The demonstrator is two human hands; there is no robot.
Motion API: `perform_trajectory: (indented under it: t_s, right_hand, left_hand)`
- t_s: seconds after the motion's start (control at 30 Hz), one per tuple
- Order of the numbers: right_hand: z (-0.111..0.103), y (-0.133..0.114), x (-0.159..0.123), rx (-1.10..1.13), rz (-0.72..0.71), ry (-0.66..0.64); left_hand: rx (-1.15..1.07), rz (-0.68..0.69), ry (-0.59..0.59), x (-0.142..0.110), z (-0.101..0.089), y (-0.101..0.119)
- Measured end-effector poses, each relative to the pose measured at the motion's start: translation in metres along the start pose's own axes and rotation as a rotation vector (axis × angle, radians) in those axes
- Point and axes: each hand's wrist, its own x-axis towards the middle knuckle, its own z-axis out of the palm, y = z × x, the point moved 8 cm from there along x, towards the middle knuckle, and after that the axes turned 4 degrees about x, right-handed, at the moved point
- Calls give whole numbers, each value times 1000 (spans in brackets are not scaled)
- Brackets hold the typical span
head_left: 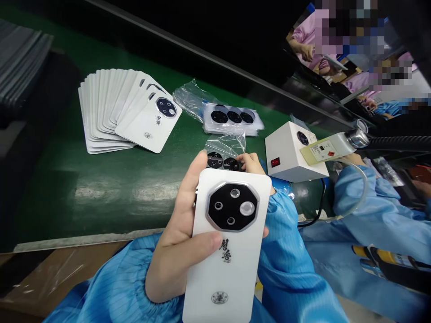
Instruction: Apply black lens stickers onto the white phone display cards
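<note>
My left hand (183,224) is wrapped round a white phone back cover (232,273), held upright close to the camera. Its thumb lies across the front, beside black lettering. An octagonal black camera panel (232,206) with a silver rim sits at the cover's top. Behind the cover, my right hand (252,163) bends its fingers onto a black round lens sticker (231,164) on a clear sheet; the held cover hides part of this hand. Another black lens sticker (214,160) lies just to its left.
A fanned stack of white back covers (104,107) lies at left on the green table (101,193). Further back are a pile of lens sticker sheets (232,130) and a plastic bag (191,96). At right stand a white box (286,154), a bottle (328,150) and a co-worker's blue sleeve (357,193).
</note>
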Motion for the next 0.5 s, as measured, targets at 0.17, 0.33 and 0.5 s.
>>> perform_trajectory:
  t_s: [0.17,0.33,0.5]
  right_hand:
    - [0,-3,-1,-8,-24,-1]
    - [-1,-4,-1,-25,-71,7]
    - [-1,-2,-3,-38,-111,37]
  left_hand:
    - [-16,25,-61,1,4,3]
    - [-1,24,-52,1,3,3]
    - [2,9,-24,0,0,0]
